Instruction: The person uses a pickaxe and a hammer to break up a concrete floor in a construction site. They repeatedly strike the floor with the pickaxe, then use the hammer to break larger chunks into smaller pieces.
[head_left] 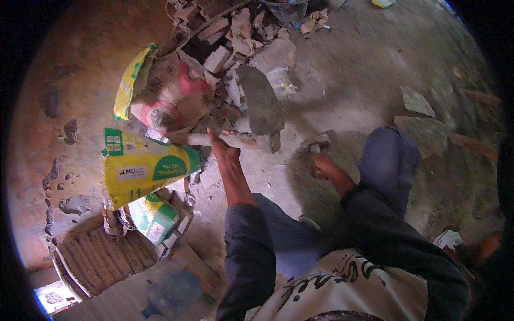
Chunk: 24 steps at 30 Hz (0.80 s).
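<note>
My left hand (226, 153) is closed around a long pale bar (193, 139), which lies crosswise beneath its fingers. Just beyond the hand is a grey, rounded slab (261, 101) with a rough surface; whether it is joined to the bar I cannot tell. Lower and to the right, my right hand (327, 167) grips a short-handled tool (317, 143) with a greyish head held low over the floor. The tool's exact kind is hard to make out. Left of my left hand stands a yellow and green bag (144, 168).
A crumpled red and white sack (179, 99) and broken bricks (217, 59) are heaped ahead, with a bucket (287, 9) behind. At lower left are another bag (153, 218) and a ridged brown stack (104, 257). Flat tile pieces (423, 131) lie at right.
</note>
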Motion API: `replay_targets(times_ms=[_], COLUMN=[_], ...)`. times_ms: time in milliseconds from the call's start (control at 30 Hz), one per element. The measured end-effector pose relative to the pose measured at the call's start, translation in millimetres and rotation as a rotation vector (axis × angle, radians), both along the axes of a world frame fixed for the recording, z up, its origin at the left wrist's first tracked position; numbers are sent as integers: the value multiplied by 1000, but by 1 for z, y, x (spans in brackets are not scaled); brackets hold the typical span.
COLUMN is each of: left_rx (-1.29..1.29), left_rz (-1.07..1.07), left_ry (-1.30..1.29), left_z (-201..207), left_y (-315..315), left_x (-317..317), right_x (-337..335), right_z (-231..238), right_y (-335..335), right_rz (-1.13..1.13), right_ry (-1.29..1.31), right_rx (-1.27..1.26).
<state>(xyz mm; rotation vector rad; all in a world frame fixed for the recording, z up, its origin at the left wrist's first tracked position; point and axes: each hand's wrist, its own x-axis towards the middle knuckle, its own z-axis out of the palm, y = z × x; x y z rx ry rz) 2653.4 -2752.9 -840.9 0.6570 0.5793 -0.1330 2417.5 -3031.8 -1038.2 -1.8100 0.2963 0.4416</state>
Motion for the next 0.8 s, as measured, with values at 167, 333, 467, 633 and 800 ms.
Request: replay_targets(times_ms=[167, 333, 467, 633, 800], left_rx=[255, 739, 1077, 1121, 944], left_rz=[37, 49, -133, -348, -140], left_ry=[-74, -266, -420, -399, -599], left_z=[11, -3, -18, -14, 26], left_y=[-22, -59, -63, -71, -71], left_x=[-9, -19, -20, -30, -19], right_x=[-3, 11, 6, 2, 35], right_z=[0, 2, -5, -5, 77], right_y=[0, 9, 7, 10, 24], right_rz=[-22, -855, -254, -26, -456], right_ry=[-329, 695, 386, -375, 232], right_rx=[-14, 950, 306, 171, 282])
